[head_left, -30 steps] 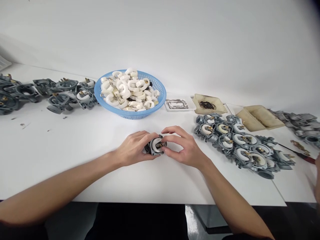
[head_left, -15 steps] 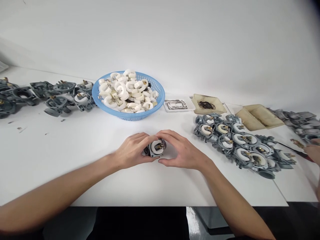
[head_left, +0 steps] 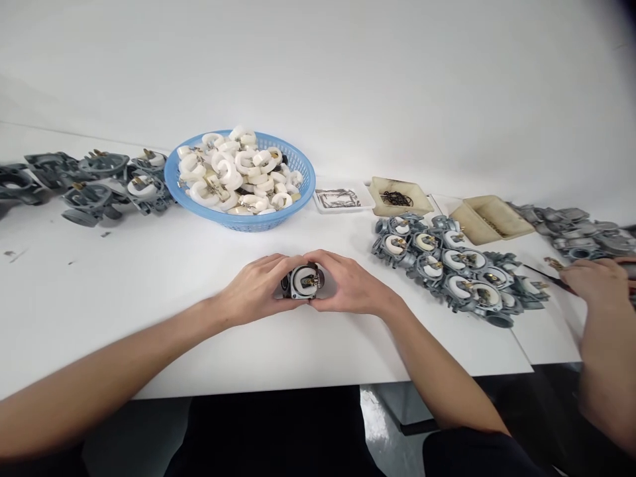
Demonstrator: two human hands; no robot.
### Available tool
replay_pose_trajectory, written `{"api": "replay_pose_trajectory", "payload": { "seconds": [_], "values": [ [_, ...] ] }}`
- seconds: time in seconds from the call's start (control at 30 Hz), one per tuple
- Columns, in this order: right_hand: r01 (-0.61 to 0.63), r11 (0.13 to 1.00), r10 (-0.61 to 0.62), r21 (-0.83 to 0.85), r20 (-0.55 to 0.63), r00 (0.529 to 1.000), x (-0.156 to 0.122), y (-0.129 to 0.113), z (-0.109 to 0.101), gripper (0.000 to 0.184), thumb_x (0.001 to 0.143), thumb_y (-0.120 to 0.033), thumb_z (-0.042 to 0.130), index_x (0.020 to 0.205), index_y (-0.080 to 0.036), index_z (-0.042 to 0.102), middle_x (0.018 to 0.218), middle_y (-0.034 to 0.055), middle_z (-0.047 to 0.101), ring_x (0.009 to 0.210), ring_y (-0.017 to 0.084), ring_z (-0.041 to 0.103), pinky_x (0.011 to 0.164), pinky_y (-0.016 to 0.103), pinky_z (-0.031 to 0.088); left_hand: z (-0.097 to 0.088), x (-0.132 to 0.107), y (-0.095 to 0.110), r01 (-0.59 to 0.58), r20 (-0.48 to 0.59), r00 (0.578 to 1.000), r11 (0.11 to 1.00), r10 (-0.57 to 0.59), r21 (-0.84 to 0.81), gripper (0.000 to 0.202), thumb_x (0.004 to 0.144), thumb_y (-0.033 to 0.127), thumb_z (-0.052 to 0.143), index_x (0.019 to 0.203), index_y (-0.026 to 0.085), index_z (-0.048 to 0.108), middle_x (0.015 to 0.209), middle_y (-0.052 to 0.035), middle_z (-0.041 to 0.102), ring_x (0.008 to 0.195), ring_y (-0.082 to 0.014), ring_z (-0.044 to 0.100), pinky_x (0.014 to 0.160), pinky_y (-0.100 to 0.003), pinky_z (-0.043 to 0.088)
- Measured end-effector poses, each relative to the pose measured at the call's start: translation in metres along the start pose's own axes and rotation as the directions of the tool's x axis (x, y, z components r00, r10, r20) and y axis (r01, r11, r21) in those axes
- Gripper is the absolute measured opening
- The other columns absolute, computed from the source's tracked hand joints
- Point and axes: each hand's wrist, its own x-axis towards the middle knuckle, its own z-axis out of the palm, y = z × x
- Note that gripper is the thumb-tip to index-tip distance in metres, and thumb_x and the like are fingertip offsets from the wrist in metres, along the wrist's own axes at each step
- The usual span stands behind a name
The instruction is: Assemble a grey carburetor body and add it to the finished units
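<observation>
A small grey metal carburetor body (head_left: 302, 281) with a white float and a brass part in its open face rests on the white table (head_left: 149, 278), near the middle. My left hand (head_left: 256, 288) wraps its left side, fingers curled round it. My right hand (head_left: 345, 285) cups its right side, with thumb and fingers pressed against it. Both hands meet over the part.
A blue basket (head_left: 303, 189) of white floats stands behind my hands. Grey carburetor bodies (head_left: 94, 182) lie at the back left, and a cluster of several fitted ones (head_left: 447, 265) lies at the right. Small trays (head_left: 397, 197) sit behind that cluster. Another person's hand (head_left: 596, 281) works at the far right.
My right hand has closed in round the part, so both hands now enclose it. The view has shifted, and the other person's hand has come into view at the right.
</observation>
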Motion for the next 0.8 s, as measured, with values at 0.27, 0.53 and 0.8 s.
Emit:
{"api": "replay_pose_trajectory", "payload": {
  "seconds": [0.27, 0.53, 0.8],
  "values": [
    [-0.11, 0.985, 0.093, -0.135, -0.125, 0.988, -0.007, 0.008, -0.021, 0.058, 0.076, -0.027, 0.077, 0.129, -0.028, 0.053, 0.117, 0.0016, 0.07, 0.094, 0.023, 0.068, 0.081, 0.033, 0.051, -0.008, 0.007, -0.002, 0.325, 0.091, 0.945, 0.923, -0.313, -0.205, 0.078, 0.093, 0.06, 0.062, 0.155, 0.027, 0.026, 0.127, -0.0121, 0.066, 0.112, -0.028, 0.067, 0.094, -0.043, 0.054],
    [-0.14, 0.926, 0.042, -0.351, -0.274, 0.961, -0.034, 0.002, -0.065, 0.054, 0.075, -0.027, 0.079, 0.125, -0.027, 0.059, 0.128, 0.0056, 0.065, 0.108, 0.029, 0.066, 0.087, 0.038, 0.053, -0.014, 0.009, -0.006, 0.319, 0.119, 0.945, 0.941, -0.306, -0.115, 0.056, 0.099, 0.045, 0.053, 0.15, 0.029, 0.035, 0.122, -0.0103, 0.067, 0.099, -0.0243, 0.068, 0.086, -0.04, 0.055],
    [-0.379, 0.801, 0.127, -0.463, -0.486, 0.864, -0.099, 0.019, -0.173, 0.052, 0.076, -0.041, 0.083, 0.121, -0.021, 0.066, 0.116, 0.011, 0.064, 0.1, 0.029, 0.063, 0.087, 0.042, 0.051, -0.013, 0.008, -0.004, 0.349, 0.165, 0.928, 0.934, -0.333, -0.08, 0.056, 0.099, 0.048, 0.05, 0.15, 0.032, 0.033, 0.126, -0.0101, 0.064, 0.102, -0.0261, 0.066, 0.081, -0.04, 0.056]
  ]
}}
